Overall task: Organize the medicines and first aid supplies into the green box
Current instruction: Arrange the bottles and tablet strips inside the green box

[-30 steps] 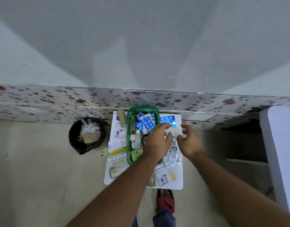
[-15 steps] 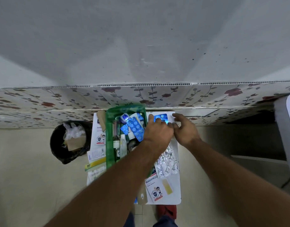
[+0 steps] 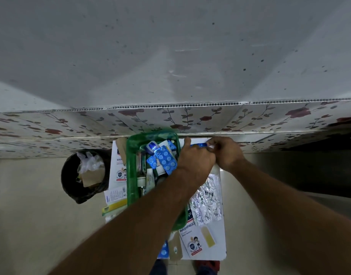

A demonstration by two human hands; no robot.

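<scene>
Green box (image 3: pixel 131 175) sits on a white board (image 3: pixel 220 245) on the floor against a flower-patterned wall panel (image 3: pixel 250 118), already crowded with blue blister packs (image 3: pixel 165 161), small bottles (image 3: pixel 149 176) and a tube. A black bin (image 3: pixel 71 187) stands just left of the board. Both of the person's arms reach over the box: the left hand (image 3: pixel 196 161) and right hand (image 3: pixel 227 153) meet at the board's far edge, fingers pinched together on a blue strip (image 3: pixel 198 145), apparently another blister pack. A foil strip pile (image 3: pixel 206 203), plaster packets (image 3: pixel 194 241) and loose plasters lie on the board beside the box. The step in hand looks like lifting that blue strip; next it needs carrying left and lowering into the box.
</scene>
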